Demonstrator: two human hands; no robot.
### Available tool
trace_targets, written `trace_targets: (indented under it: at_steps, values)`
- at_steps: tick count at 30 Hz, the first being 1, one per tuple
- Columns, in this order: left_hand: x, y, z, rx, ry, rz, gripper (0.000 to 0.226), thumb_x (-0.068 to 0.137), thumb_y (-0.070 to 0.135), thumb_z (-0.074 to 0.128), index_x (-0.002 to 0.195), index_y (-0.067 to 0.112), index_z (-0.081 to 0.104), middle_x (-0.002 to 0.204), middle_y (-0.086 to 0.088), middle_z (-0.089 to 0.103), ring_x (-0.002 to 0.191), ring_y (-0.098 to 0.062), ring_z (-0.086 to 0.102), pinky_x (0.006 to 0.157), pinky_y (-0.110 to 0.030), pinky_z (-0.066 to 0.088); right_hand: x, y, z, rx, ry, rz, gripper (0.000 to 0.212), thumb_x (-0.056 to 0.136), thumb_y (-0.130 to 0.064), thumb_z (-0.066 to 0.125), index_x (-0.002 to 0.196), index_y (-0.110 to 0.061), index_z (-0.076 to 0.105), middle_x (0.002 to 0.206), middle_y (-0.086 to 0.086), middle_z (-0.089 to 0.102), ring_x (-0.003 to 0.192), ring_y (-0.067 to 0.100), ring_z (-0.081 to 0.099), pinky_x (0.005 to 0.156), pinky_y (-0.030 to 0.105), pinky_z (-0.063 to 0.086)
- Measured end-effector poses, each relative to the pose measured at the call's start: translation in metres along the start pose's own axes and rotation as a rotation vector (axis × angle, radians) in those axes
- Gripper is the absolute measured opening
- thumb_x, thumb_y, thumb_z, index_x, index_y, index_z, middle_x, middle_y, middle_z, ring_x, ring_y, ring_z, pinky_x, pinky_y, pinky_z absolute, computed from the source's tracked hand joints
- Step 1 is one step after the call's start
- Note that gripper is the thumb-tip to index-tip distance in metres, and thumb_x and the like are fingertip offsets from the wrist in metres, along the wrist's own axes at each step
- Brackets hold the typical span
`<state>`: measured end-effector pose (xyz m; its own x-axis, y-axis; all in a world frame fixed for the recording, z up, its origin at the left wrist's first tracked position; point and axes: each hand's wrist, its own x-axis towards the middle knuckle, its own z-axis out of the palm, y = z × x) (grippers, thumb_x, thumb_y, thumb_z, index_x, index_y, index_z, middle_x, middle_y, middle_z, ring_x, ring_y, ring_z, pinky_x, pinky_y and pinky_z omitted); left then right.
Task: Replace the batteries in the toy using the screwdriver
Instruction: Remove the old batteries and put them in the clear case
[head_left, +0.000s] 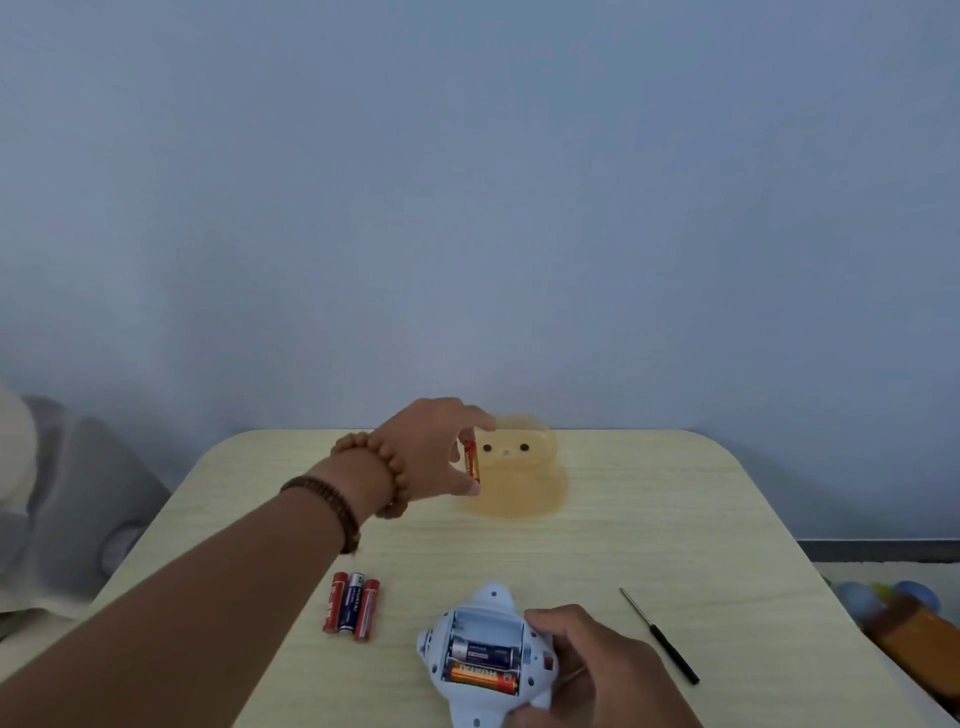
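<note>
Toward twelve o'clock on the pale wooden table (649, 519), the left hand (431, 447) pinches an orange battery (471, 460) upright beside a translucent bear-faced container (524, 478). At six o'clock the right hand (587, 660) grips the white toy (483, 608), its compartment holding two cells with the top slot empty. Refitting seems underway; next, that battery likely needs seating with correct polarity. Three batteries (352, 607) lie at eight o'clock, the screwdriver (660, 635) at four. A plain blue-grey wall stands behind.

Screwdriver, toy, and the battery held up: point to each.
screwdriver (670, 648), head view, on its black handle.
toy (492, 597), head view, on its pale blue shell above the open compartment.
held battery (471, 458), head view, on its orange casing.
</note>
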<state>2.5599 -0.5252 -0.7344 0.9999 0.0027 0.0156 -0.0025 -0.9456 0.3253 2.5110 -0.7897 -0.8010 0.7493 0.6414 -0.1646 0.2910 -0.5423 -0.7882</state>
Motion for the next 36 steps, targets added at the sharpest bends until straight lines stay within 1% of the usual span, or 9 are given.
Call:
trace_targets:
  at_steps: [6,10,12,16,19,23,27,31,36]
  values:
    - [0.029,-0.009,0.01,0.119,-0.173,0.073,0.039,0.068,0.036,0.084,0.103,0.033,0.067,0.098,0.018,0.058,0.09,-0.003,0.06,0.085,-0.033,0.055,0.001,0.004,0.002,-0.021,0.012,-0.012,0.054,0.065,-0.056,0.077,0.115,-0.054,0.054,0.102,-0.025,0.07,0.098,-0.018,0.059,0.089,-0.001,0.041]
    - [0.035,-0.015,0.02,0.121,-0.219,0.08,0.029,0.066,0.034,0.085,0.09,0.037,0.07,0.097,0.013,0.063,0.09,-0.006,0.062,0.082,-0.036,0.057,0.0,0.003,0.002,0.019,0.031,0.003,0.046,0.065,-0.048,0.079,0.101,-0.059,0.053,0.103,-0.035,0.066,0.095,-0.019,0.061,0.083,-0.002,0.042]
    - [0.036,-0.015,0.021,0.155,-0.223,0.1,0.029,0.068,0.034,0.085,0.093,0.036,0.07,0.099,0.011,0.064,0.091,-0.008,0.062,0.083,-0.035,0.056,0.0,0.003,0.002,0.039,0.028,0.014,0.048,0.065,-0.045,0.08,0.103,-0.057,0.054,0.101,-0.023,0.072,0.093,-0.014,0.065,0.085,0.003,0.047]
    - [0.036,-0.016,0.022,0.238,-0.211,0.153,0.029,0.074,0.036,0.081,0.101,0.031,0.072,0.105,0.009,0.064,0.097,-0.011,0.059,0.087,-0.034,0.052,-0.001,0.004,0.002,0.059,0.028,0.001,0.049,0.064,-0.043,0.082,0.105,-0.054,0.058,0.101,-0.033,0.067,0.09,-0.012,0.066,0.084,0.005,0.049]
    - [0.03,-0.019,0.028,0.293,-0.192,0.187,0.02,0.081,0.039,0.073,0.099,0.032,0.073,0.116,0.012,0.063,0.109,-0.011,0.056,0.092,-0.036,0.049,-0.002,0.005,0.001,0.071,0.021,-0.024,0.052,0.066,-0.042,0.083,0.11,-0.05,0.059,0.102,-0.031,0.068,0.09,-0.01,0.067,0.082,0.005,0.049]
    - [0.011,-0.011,0.024,0.324,-0.215,0.168,0.033,0.087,0.041,0.066,0.118,0.03,0.064,0.13,0.01,0.054,0.12,-0.013,0.048,0.095,-0.035,0.047,-0.003,0.007,0.0,0.043,0.001,-0.076,0.055,0.066,-0.04,0.083,0.116,-0.044,0.059,0.101,-0.024,0.072,0.09,-0.006,0.069,0.083,0.013,0.053]
    - [-0.036,0.031,0.012,0.115,0.088,-0.004,0.017,0.086,0.043,0.063,0.101,0.036,0.061,0.108,0.012,0.057,0.099,-0.012,0.057,0.082,-0.037,0.052,-0.004,0.005,0.0,0.043,0.023,-0.094,0.047,0.063,-0.041,0.08,0.103,-0.051,0.058,0.099,-0.03,0.069,0.086,-0.002,0.07,0.077,0.012,0.054]
    - [-0.108,0.079,0.019,0.001,0.041,-0.091,0.022,0.082,0.057,0.058,0.092,0.037,0.057,0.1,0.019,0.056,0.089,-0.002,0.054,0.08,-0.028,0.05,-0.005,0.005,0.001,0.048,0.054,-0.093,0.048,0.057,-0.045,0.073,0.101,-0.054,0.056,0.102,-0.037,0.065,0.086,-0.006,0.069,0.074,0.006,0.051]
    - [-0.131,0.092,0.043,0.029,0.047,-0.189,0.027,0.082,0.054,0.056,0.087,0.028,0.062,0.101,0.016,0.053,0.085,-0.003,0.054,0.077,-0.027,0.052,-0.008,0.006,0.005,0.023,0.037,-0.093,0.051,0.063,-0.033,0.079,0.109,-0.045,0.062,0.097,-0.029,0.07,0.084,-0.005,0.069,0.07,0.004,0.049]
